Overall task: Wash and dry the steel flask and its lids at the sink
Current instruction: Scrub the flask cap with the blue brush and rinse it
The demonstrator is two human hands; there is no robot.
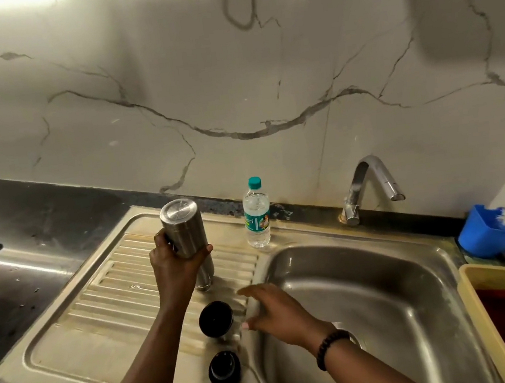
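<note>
A person's left hand [175,258] wraps thumb and fingers around the steel flask [187,240], standing it mouth-down on the ribbed drainboard [104,292] of the sink [383,286], base to the ceiling, a position that lets water run out along the grooves toward the basin. The right hand [275,312] hangs over the basin's left edge with fingers spread and loose, holding nothing, its fingertips just beside the nearer of 2 black lids. That upper lid [216,319] and the lower lid [224,369] sit on the drainboard near the basin rim, apparently also left to drain, though blur hides which way up they rest. The tap [371,186] shows no running water. A plastic water bottle [256,216] stands upright behind the flask, and a blue holder [491,230] sits at the sink's far right corner
</note>
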